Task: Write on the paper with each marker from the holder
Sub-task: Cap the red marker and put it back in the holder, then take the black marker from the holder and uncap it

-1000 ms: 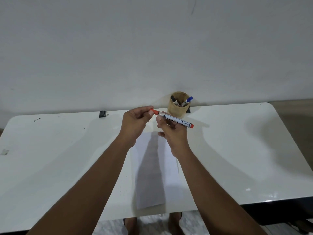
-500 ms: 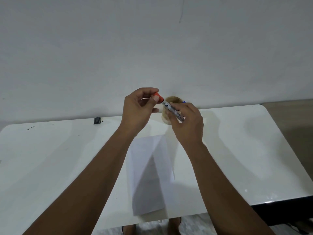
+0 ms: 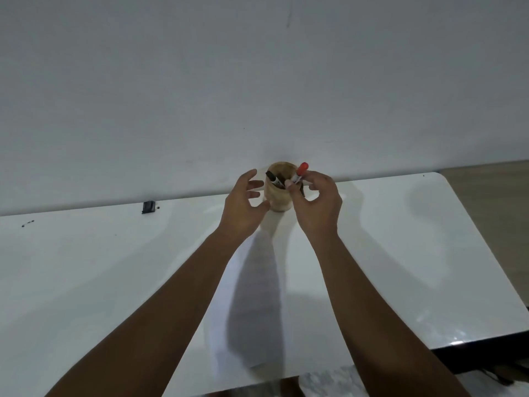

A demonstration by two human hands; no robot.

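Two markers: visible at the small round tan wooden holder (image 3: 279, 196); an orange-capped marker with a white barrel (image 3: 299, 173) pokes up at its right rim, capped end up, and a black marker (image 3: 274, 179) leans inside at the left.
Orange-capped marker: pinched between thumb and fingertips of the right hand (image 3: 316, 203), lower end down in the holder's mouth; my judgement is that it is being put in place there.
Left hand: the left hand (image 3: 243, 209) is spread, fingers released and grasping nothing, just beside the holder's left wall, as if to steady it.
Holder: stands at the far edge of the glossy white bench (image 3: 86, 267), against the plain pale wall (image 3: 257, 81).
Paper: a white sheet of paper (image 3: 252, 296) lies on the bench between the forearms, mostly in shadow; I cannot tell whether any writing is on it.
Progress: judged as mid-task, one marker being stowed, the black one apparently next; any further marker is hidden by the fingers.
Other: a small black object (image 3: 148, 207) and dark specks (image 3: 27, 223) sit far left.
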